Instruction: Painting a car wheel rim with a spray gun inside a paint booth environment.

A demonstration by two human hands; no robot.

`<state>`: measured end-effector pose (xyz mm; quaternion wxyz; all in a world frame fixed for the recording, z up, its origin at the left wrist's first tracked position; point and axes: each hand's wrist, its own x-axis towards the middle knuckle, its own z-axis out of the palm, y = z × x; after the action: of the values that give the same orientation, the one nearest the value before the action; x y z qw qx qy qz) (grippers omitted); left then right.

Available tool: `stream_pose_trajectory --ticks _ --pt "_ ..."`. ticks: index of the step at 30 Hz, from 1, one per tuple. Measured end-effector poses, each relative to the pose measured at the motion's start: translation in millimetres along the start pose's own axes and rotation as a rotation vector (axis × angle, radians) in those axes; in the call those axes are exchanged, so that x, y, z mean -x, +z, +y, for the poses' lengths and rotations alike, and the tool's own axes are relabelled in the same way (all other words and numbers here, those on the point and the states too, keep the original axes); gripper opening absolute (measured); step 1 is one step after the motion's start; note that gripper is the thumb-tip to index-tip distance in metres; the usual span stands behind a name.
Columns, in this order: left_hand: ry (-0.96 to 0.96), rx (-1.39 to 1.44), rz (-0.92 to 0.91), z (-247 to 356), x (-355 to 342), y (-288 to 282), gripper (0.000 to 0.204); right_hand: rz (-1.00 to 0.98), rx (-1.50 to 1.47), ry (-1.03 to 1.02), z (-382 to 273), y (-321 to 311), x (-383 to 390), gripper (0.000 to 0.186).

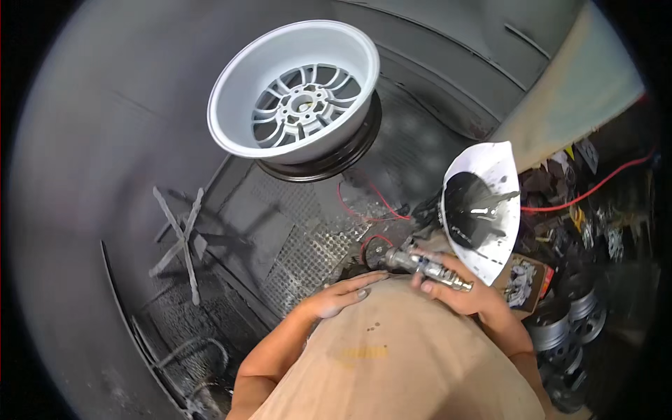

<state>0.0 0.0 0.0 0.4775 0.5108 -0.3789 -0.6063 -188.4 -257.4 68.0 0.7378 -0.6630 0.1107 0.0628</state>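
Observation:
My left hand [334,301] lies with fingers stretched out against the front of my tan shirt [392,350], holding nothing. My right hand [455,287] grips a silver spray gun [427,269], held at the front of my body. Just behind it is a white paper cone or liner [490,248] smeared dark inside. Above, in the upper middle, a light silver-grey wheel rim [231,129] with many spokes sits tilted over a dark round ring [318,175].
A cross-shaped stand [184,238] stands at left by the grey booth wall [91,154]. A red hose [595,189] runs across the right. A pale column [574,84] rises there, with more wheels [549,329] and a cardboard box [532,287] of parts below.

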Motion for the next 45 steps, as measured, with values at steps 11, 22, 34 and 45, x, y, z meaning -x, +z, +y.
stream_pose_trajectory --ticks 11,22,34,45 --pt "-0.289 -0.554 0.731 34 43 -83 0.042 -0.217 0.108 -0.154 -40 -25 -37 0.060" --pt "-0.192 0.275 0.935 -44 6 -278 0.067 0.092 0.172 0.014 -224 -3 -133 0.062" --pt "0.105 0.640 0.930 16 -53 -474 0.066 0.205 0.307 -0.114 -304 51 -280 0.046" --pt "-0.070 0.504 0.849 14 -61 -513 0.053 0.524 0.431 -0.227 -325 18 -329 0.041"
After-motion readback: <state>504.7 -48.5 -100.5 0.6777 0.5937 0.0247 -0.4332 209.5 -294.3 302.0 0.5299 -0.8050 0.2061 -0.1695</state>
